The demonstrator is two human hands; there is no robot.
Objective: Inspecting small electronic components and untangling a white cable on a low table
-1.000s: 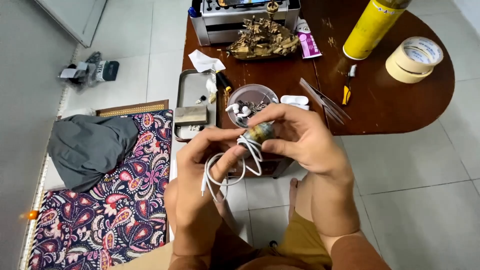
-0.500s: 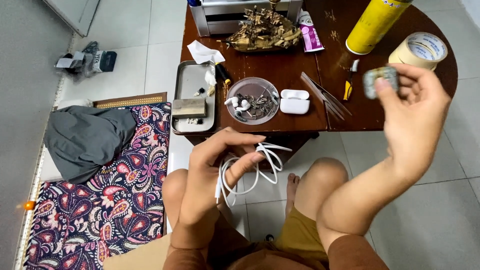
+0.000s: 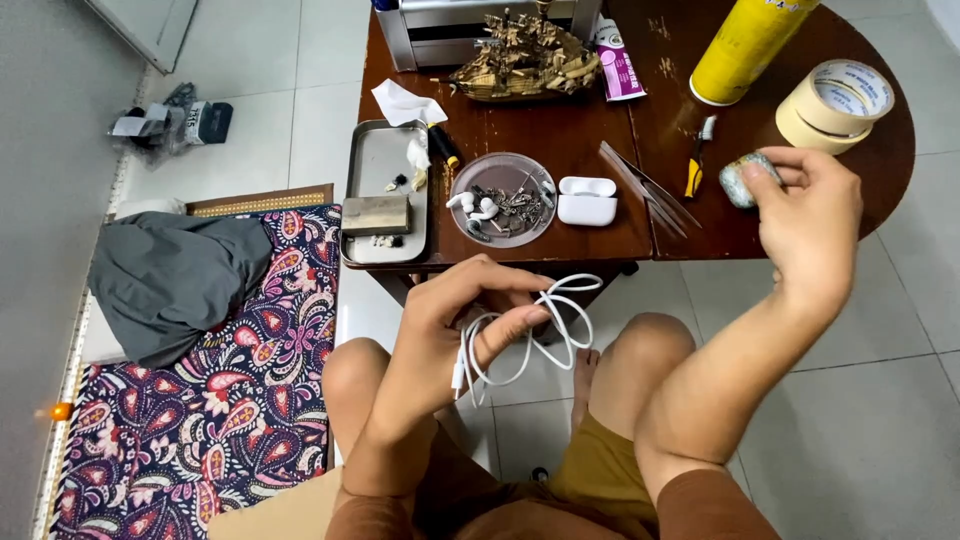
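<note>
Left hand [image 3: 455,320] grips white cable [image 3: 545,325]; right hand [image 3: 810,215], maybe tape roll [image 3: 745,178].

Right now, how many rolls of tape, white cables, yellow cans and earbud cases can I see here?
Rolls of tape: 2, a large roll on the table and a small roll in the right hand
White cable in the left hand: 1
Yellow can: 1
Earbud case: 1
Total: 5

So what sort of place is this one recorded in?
Probably a room at home, not a workshop: tiled floor, a patterned mat with grey cloth, and a wooden table holding a model ship.
</note>
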